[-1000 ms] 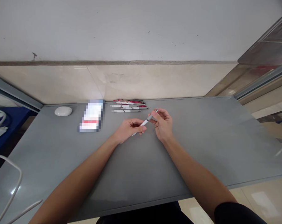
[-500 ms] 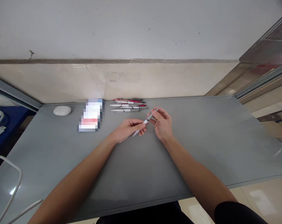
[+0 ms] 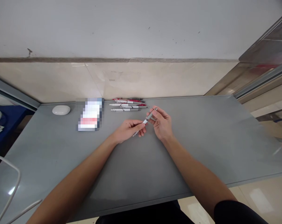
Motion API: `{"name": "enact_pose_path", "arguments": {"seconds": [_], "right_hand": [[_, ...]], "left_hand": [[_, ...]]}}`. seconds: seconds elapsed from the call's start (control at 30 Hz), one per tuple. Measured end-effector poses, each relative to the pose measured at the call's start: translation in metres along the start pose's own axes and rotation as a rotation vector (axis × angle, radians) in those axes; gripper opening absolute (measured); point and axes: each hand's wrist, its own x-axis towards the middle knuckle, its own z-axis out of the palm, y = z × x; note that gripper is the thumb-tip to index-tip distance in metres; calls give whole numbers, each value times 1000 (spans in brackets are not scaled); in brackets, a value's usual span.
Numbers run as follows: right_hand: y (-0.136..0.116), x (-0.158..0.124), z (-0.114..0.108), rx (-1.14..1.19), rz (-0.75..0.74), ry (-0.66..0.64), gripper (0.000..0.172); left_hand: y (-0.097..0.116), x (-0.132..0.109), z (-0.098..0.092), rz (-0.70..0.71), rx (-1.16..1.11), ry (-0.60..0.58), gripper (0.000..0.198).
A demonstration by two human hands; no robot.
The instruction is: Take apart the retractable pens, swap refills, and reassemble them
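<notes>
Both hands hold one white and grey pen (image 3: 149,116) above the table, tilted with its pointed tip up and to the right. My left hand (image 3: 129,130) is closed on the white clip end, its thumb lying along the barrel. My right hand (image 3: 163,124) pinches the grey grip just below the tip. Behind the hands, several white, red and dark pens (image 3: 129,105) lie roughly side by side near the wall.
A phone (image 3: 90,114), its screen blurred, lies left of the pens. Farther left sits a white rounded case (image 3: 61,109). A white cable (image 3: 19,177) loops over the near left of the grey table (image 3: 215,137). A tiled wall (image 3: 155,79) borders the back edge.
Almost nothing differs. The view has shifted very slightly, and both hands keep the same hold on the pen.
</notes>
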Motion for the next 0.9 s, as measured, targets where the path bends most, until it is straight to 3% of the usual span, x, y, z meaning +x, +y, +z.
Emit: {"name": "enact_pose_path", "arguments": {"seconds": [0.1,0.27,0.4,0.6,0.73,0.9], "right_hand": [[0,0,0,2,5,0,18],[0,1,0,-13,-49,88,17],[0,1,1,-49,-68,89,17],[-1,-1,0,-58,-41,28,17],[-2,-2,0,-39,-8,-28,16],[-1,-2,1,-57,-55,16,18]], "left_hand": [[0,1,-1,-24,-23,-4,32],[-4,2,1,1,-40,153,30],[-4,2,3,-10,11,196,32],[0,-1,0,-7,-19,48,27],[0,-1,-5,-81,-130,-53,29],[-4,2,-5,-80,-145,22,28]]}}
